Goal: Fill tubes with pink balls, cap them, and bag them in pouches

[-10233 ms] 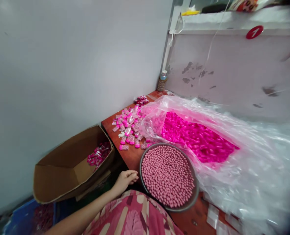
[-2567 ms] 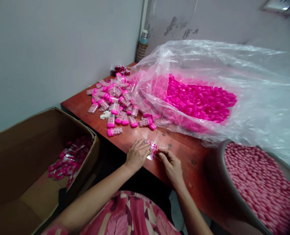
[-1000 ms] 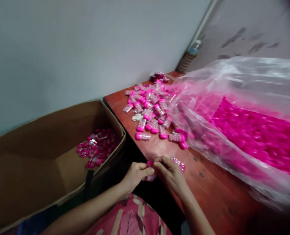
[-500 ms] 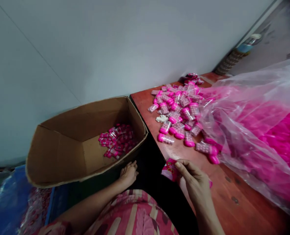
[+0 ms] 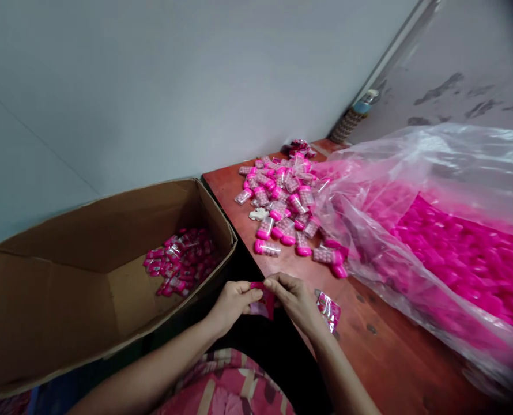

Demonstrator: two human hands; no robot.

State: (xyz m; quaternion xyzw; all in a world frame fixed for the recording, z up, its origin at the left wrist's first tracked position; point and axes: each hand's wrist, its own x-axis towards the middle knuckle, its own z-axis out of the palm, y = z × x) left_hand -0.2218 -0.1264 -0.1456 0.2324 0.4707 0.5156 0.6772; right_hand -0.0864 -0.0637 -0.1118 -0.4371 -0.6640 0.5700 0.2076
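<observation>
Reddish worktop (image 5: pixel 395 351) edge, near left: left hand (image 5: pixel 233 301) and right hand (image 5: pixel 297 300) are pinching shut one small pink packet (image 5: pixel 263 300) between them; judged sealing step, next needing release toward cardboard box (image 5: pixel 87 271).

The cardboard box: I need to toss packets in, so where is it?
In the head view the cardboard box sits left of the table, beside the left hand.

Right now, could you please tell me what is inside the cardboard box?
The cardboard box holds a small heap of pink packets at its far end. Its near wall hides part of the floor.
</observation>
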